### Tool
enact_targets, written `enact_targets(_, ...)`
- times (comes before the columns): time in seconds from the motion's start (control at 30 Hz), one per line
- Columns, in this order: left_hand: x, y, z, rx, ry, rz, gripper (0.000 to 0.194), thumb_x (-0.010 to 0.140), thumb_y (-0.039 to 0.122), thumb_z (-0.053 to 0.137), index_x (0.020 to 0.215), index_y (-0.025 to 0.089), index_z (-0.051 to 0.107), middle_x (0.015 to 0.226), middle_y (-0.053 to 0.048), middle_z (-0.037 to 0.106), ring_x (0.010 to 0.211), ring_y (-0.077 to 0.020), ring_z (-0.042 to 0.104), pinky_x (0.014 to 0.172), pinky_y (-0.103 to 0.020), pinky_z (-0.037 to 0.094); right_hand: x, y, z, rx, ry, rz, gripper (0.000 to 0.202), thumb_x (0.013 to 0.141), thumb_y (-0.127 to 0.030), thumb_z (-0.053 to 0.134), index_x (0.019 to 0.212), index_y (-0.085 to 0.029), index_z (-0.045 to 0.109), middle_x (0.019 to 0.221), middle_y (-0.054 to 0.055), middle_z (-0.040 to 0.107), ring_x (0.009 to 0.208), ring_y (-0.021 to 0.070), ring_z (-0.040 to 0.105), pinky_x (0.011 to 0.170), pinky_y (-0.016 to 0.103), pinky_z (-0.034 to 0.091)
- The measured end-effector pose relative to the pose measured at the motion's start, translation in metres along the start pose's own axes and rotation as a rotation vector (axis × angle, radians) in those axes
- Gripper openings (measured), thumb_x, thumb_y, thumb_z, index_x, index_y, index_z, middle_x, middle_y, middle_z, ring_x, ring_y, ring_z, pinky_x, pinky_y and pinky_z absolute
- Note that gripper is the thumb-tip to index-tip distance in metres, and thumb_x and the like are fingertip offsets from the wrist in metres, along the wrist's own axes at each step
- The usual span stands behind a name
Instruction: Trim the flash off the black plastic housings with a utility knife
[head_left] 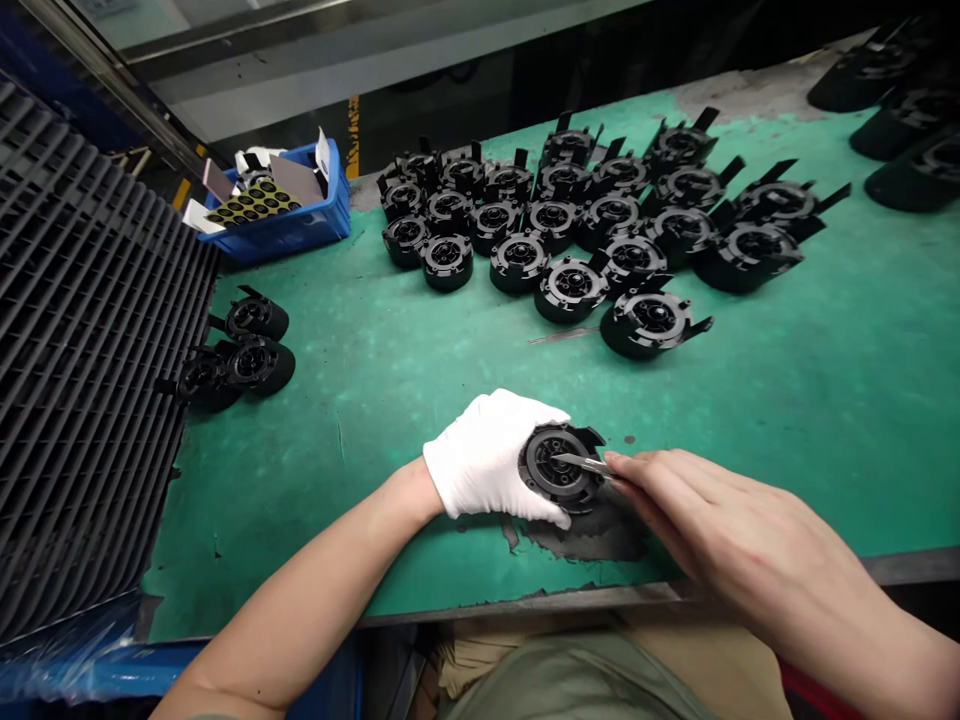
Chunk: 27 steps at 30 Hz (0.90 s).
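Observation:
My left hand (495, 462), in a white glove, grips a round black part (551, 485) from its left side, near the front edge of the green table. The part's ringed face is turned up. My bare right hand (675, 495) is closed on a slim metal knife (589, 463), coming in from the right. The pointed blade tip lies over the middle of the part's face; whether it touches is too small to tell.
Many similar black parts (651, 315) stand in a group on the green table (360, 400). Several more (259, 365) sit at the left beside a dark ribbed stack (67, 350). A blue bin (281, 232) holds sheets and stickers. Larger dark pieces (915, 175) stand at the far right.

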<state>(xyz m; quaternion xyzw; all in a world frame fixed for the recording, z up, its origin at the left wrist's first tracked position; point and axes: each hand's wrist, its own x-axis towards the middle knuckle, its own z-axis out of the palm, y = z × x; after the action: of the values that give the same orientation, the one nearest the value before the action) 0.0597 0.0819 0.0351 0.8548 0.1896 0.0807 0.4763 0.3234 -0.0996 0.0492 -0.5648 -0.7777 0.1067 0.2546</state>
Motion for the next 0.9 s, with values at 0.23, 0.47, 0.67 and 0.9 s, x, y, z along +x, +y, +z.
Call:
enact_targets(0.23, 0.000, 0.000, 0.002, 0.000, 0.020, -0.003, 0.060, 0.083, 0.072, 0.113, 0.118, 0.028, 0.091, 0.113, -0.005, 0.097, 0.109, -0.0384, 0.096, 0.092, -0.043, 0.063, 0.010, -0.003, -0.010, -0.211, -0.013, -0.184, 0.016, 0.131, -0.025, 0.061, 0.120, -0.030, 0.072, 0.089, -0.001, 0.067, 0.073, 0.0210, 0.063, 0.067, 0.040, 0.044)
enact_targets(0.47, -0.001, -0.004, 0.002, -0.006, 0.028, 0.008, 0.064, 0.084, 0.074, 0.114, 0.125, 0.030, 0.092, 0.119, -0.006, 0.099, 0.117, -0.0408, 0.097, 0.099, -0.045, 0.068, 0.010, -0.003, -0.012, -0.135, 0.008, -0.195, 0.010, 0.128, -0.021, 0.065, 0.131, -0.025, 0.074, 0.097, 0.000, 0.080, 0.076, 0.0193, 0.079, 0.068, 0.035, 0.057)
enact_targets(0.67, 0.000, -0.005, 0.002, 0.019, 0.014, 0.001, 0.070, 0.080, 0.079, 0.117, 0.123, 0.030, 0.092, 0.118, -0.007, 0.099, 0.116, -0.0421, 0.097, 0.098, -0.046, 0.069, 0.007, 0.001, -0.009, -0.132, 0.025, -0.137, 0.015, 0.128, -0.019, 0.067, 0.141, -0.023, 0.073, 0.112, 0.008, 0.090, 0.088, 0.0263, 0.090, 0.077, 0.039, 0.069)
enact_targets(0.9, 0.000, -0.003, 0.002, 0.008, 0.015, 0.008, 0.066, 0.085, 0.083, 0.111, 0.116, 0.029, 0.089, 0.110, -0.005, 0.097, 0.108, -0.0389, 0.096, 0.091, -0.045, 0.064, 0.007, -0.005, -0.012, -0.207, -0.011, -0.174, 0.021, 0.128, -0.017, 0.061, 0.139, -0.023, 0.077, 0.100, 0.005, 0.080, 0.078, 0.0241, 0.077, 0.065, 0.041, 0.056)
